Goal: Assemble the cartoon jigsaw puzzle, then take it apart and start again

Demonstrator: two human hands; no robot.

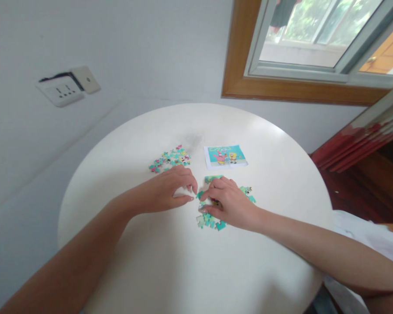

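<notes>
Both of my hands rest near the middle of a round white table (170, 270). My left hand (168, 189) is curled, its thumb and fingertips pinched together beside a small teal jigsaw piece (200, 194). My right hand (227, 201) lies with fingers bent over a cluster of teal jigsaw pieces (209, 221), fingertips pressing on them. More joined pieces (248, 190) show just beyond its knuckles, and a short strip of pieces (213, 178) lies behind it. What either hand grips is hidden by the fingers.
A loose heap of teal and pink jigsaw pieces (170, 159) lies behind my left hand. A printed cartoon reference picture (225, 156) sits at the back centre. A wall socket (65, 87) is on the left wall, a wooden-framed window (314, 65) at the upper right.
</notes>
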